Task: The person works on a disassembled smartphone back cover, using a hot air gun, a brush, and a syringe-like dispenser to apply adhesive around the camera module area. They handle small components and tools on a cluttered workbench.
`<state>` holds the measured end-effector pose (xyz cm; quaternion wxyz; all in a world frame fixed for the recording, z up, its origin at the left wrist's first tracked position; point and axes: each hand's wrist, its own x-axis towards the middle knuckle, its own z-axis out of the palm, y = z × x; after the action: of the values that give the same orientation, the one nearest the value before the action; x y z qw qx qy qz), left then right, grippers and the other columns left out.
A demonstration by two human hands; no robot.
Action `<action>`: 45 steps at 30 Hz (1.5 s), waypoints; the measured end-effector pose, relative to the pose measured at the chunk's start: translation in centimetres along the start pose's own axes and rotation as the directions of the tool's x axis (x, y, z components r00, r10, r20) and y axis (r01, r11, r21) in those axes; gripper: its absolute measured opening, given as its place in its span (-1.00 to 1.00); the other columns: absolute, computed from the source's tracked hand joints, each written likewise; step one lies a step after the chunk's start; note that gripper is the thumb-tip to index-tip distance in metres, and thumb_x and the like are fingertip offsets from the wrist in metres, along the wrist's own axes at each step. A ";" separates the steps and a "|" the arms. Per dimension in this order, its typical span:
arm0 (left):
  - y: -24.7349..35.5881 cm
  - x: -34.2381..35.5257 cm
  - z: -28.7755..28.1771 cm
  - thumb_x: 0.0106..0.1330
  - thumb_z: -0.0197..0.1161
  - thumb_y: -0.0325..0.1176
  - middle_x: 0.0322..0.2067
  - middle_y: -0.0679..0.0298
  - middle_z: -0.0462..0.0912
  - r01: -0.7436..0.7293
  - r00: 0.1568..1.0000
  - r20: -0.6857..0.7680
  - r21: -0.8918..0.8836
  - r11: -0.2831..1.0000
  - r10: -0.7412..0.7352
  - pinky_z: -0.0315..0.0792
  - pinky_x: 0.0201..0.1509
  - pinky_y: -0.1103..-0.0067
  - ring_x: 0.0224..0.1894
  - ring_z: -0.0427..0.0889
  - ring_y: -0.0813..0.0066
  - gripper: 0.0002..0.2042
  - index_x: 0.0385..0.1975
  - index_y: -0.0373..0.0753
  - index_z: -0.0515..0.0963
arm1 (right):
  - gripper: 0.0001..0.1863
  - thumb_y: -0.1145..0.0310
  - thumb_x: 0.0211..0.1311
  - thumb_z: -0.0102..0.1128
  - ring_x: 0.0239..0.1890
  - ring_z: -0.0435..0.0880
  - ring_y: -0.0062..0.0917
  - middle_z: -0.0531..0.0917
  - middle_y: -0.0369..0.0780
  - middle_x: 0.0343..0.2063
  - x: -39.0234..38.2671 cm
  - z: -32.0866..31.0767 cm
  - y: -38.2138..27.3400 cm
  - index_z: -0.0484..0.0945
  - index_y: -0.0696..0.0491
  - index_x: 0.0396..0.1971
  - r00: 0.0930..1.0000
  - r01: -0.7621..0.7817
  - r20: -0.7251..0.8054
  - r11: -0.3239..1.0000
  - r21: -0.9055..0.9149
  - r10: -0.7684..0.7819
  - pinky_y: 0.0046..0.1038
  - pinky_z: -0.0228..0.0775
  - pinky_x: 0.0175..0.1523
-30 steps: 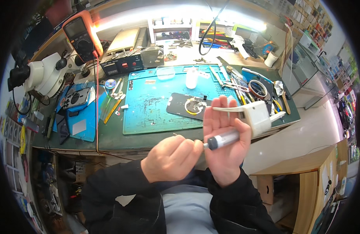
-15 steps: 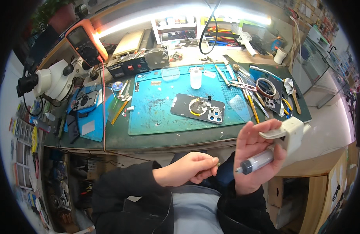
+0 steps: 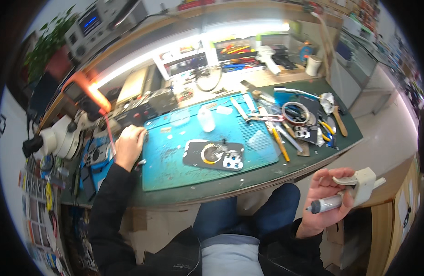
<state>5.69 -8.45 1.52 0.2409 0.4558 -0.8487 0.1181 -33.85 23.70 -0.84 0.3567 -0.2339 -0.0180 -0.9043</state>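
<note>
My right hand point(image 3: 326, 198) is off the front of the bench at the right, palm up. It is closed around a white syringe dispensing gun point(image 3: 364, 186) whose clear barrel point(image 3: 329, 203) with a dark tip points left. My left hand point(image 3: 130, 146) reaches over the bench by the left edge of the blue work mat point(image 3: 166, 177). Its fingers are bent together; whatever they hold or touch there is hidden. On the mat lies a dark phone back panel point(image 3: 196, 155) with a ring in its middle and camera holes at its right. Behind it a white squeeze bottle point(image 3: 206, 119) stands upright.
At the mat's right lie tweezers point(image 3: 264, 117), a tape roll point(image 3: 295, 113), brushes and other tools. A microscope point(image 3: 53, 138) and an orange multimeter point(image 3: 90, 94) with a red lead flank the left side. A clear plastic dish point(image 3: 179, 117) sits on the mat's far part.
My left hand has moved from near my lap up and left to the mat's left edge. My right hand, still gripping the dispensing gun, appears lower and farther right. The whole view has shifted.
</note>
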 end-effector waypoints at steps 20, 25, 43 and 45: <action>30.6 9.6 -5.3 0.39 0.30 -0.34 -0.50 0.22 0.65 -0.573 0.760 0.113 -0.349 0.741 0.640 0.52 -0.40 0.35 -0.45 0.68 0.23 -0.90 -0.29 -0.20 0.65 | -0.47 0.36 0.38 0.18 -0.31 0.48 -0.66 0.48 -0.29 -0.28 7.2 -1.4 -10.5 0.44 0.19 0.32 0.871 -0.155 -0.481 0.986 -0.066 0.105 -0.52 0.37 -0.18; 36.2 24.9 11.5 0.28 0.21 -0.40 -0.38 0.10 0.70 -0.579 0.811 0.024 -0.106 0.809 0.584 0.64 -0.27 0.32 -0.34 0.76 0.18 -0.90 -0.39 -0.24 0.64 | -0.43 0.31 0.43 0.31 -0.46 0.48 -0.70 0.51 -0.34 -0.42 11.5 -1.7 -15.2 0.39 0.23 0.32 0.798 -0.593 -0.560 0.453 -0.666 0.222 -0.55 0.35 -0.36; 33.7 49.3 29.3 0.40 0.28 -0.13 0.22 -0.03 0.62 -0.252 0.852 0.300 -0.482 0.839 0.428 0.45 0.33 0.23 0.28 0.57 -0.04 -0.59 0.20 -0.11 0.64 | -0.09 0.42 0.32 0.27 -0.05 0.68 0.07 0.63 0.20 -0.02 19.1 -4.7 -14.5 -0.04 0.31 0.53 0.905 0.088 -0.224 -0.673 -0.734 0.362 -0.12 0.55 0.02; 36.3 49.1 29.6 0.38 0.30 -0.11 0.20 -0.01 0.65 -0.201 0.826 0.339 -0.570 0.797 0.451 0.44 0.34 0.24 0.28 0.57 -0.03 -0.57 0.19 -0.12 0.64 | -0.13 0.45 0.32 0.28 -0.05 0.67 0.05 0.61 0.18 -0.02 19.6 -4.8 -14.2 0.03 0.30 0.52 0.895 0.107 -0.248 -0.719 -0.686 0.370 -0.13 0.55 0.01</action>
<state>-56.39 -35.91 2.22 0.1206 0.2318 -0.9482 -0.1808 -57.54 20.82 5.34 0.0800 -0.5279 0.8119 -0.2360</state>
